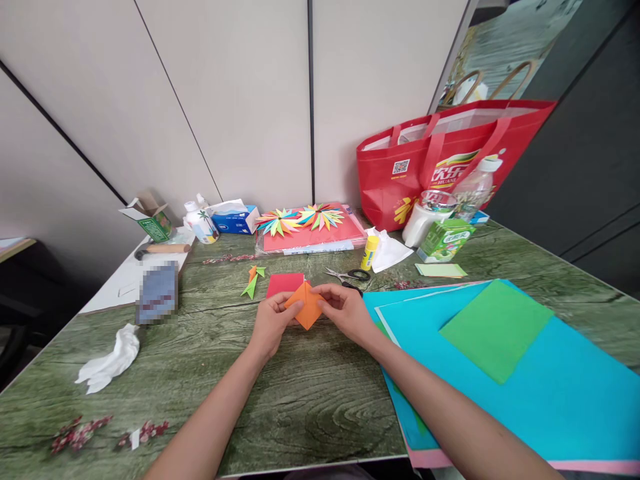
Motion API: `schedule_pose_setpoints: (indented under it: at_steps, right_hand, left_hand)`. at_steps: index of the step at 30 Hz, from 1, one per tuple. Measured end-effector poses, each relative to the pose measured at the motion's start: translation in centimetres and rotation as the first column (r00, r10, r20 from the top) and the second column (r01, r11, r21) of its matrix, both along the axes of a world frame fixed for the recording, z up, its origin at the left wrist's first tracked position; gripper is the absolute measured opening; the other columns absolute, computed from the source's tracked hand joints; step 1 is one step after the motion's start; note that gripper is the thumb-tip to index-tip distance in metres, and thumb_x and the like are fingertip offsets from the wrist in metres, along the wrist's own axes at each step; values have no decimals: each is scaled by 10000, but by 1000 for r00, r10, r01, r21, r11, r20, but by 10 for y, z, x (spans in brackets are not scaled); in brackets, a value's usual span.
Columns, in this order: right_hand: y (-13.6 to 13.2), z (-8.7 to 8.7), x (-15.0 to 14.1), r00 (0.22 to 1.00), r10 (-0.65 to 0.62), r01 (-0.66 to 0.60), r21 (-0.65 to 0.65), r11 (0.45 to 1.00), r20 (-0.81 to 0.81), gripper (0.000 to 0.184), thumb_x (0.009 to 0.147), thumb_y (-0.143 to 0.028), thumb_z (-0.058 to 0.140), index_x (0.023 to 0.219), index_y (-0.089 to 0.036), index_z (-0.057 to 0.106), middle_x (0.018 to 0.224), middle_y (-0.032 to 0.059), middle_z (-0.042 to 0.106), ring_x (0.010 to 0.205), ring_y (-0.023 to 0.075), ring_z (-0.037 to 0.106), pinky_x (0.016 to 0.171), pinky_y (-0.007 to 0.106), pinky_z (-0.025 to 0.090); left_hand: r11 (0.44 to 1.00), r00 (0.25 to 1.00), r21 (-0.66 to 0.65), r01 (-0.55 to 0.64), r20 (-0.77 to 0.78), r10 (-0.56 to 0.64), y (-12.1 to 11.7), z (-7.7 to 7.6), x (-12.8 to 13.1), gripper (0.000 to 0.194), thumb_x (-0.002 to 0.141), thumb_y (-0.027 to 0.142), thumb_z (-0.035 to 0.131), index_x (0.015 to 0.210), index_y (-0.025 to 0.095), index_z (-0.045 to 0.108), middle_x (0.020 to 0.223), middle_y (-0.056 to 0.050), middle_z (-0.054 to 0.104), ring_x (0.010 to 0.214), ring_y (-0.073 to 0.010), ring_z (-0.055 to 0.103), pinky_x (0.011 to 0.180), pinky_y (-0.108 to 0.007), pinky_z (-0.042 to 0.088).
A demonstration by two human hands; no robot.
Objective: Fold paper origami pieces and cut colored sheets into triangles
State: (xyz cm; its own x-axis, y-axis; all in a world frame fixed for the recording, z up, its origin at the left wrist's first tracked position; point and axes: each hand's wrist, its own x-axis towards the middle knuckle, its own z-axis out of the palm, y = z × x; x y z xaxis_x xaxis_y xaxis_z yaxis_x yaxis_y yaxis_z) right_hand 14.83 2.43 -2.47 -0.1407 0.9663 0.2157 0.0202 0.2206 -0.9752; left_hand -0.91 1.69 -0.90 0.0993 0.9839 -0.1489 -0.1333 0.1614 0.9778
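An orange piece of folded paper [307, 308], roughly diamond-shaped with creases down its middle, is held up over the table between both hands. My left hand [274, 321] pinches its left corner between thumb and fingers. On the opposite corner, my right hand [346, 309] grips it the same way. Just behind the orange paper lies a red paper square [284, 284], partly covered by it. Small green and orange folded pieces [251, 283] rest to the left of the red square. Scissors [350, 274] lie behind my right hand, near a yellow glue stick [370, 253].
Large blue sheets [540, 360] with a green square [500, 330] on top cover the right side. Folded paper stars [320, 216] lie on a packet at the back. A red bag [390, 177], juice carton [447, 240], tissue box [235, 220] and crumpled tissue [113, 360] stand around.
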Motion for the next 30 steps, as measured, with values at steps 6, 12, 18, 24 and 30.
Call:
schedule_pose_setpoints:
  at_steps: [6, 12, 18, 24, 30]
  right_hand:
    - [-2, -2, -3, 999, 25, -25, 3, 1000, 20, 229, 699, -201, 550, 909, -192, 641, 878, 31, 665, 798, 171, 614, 735, 319, 498]
    - [-3, -3, -4, 999, 41, -41, 5, 999, 7, 220, 708, -208, 564, 915, -198, 638, 890, 30, 665, 805, 173, 615, 744, 326, 498]
    - [-4, 2, -5, 996, 69, -72, -42, 997, -63, 227, 701, -287, 607, 902, -189, 645, 879, 41, 672, 818, 190, 620, 759, 343, 496]
    - [-2, 11, -2, 954, -29, -71, -321, 944, -297, 374, 674, -468, 620, 921, -188, 639, 818, 50, 691, 783, 201, 636, 687, 337, 514]
    - [-1, 8, 1, 975, 78, -150, -354, 923, -209, 308, 618, -441, 667, 756, -166, 684, 723, 18, 669, 669, 158, 605, 592, 267, 491]
  left_hand:
    - [1000, 1000, 4, -17, 3, 17, 1, -5, 1, 319, 571, 343, 740, 799, 130, 673, 732, -43, 681, 621, -146, 615, 575, -233, 485]
    - [999, 999, -35, -37, 30, 38, 0, -6, 1, 306, 575, 340, 741, 778, 124, 665, 707, -30, 659, 590, -124, 590, 531, -215, 474]
    - [995, 999, -97, -20, 31, 23, -1, -4, 1, 346, 556, 373, 749, 740, 96, 654, 644, -40, 635, 522, -121, 566, 473, -225, 468]
    - [992, 998, -109, -62, -14, 61, 0, -3, 0, 339, 533, 375, 758, 685, 94, 643, 599, -29, 616, 511, -113, 547, 468, -214, 449]
    - [995, 998, -98, -21, -66, 14, -2, -2, 2, 333, 513, 379, 765, 614, 95, 623, 550, -6, 590, 477, -89, 502, 449, -191, 404]
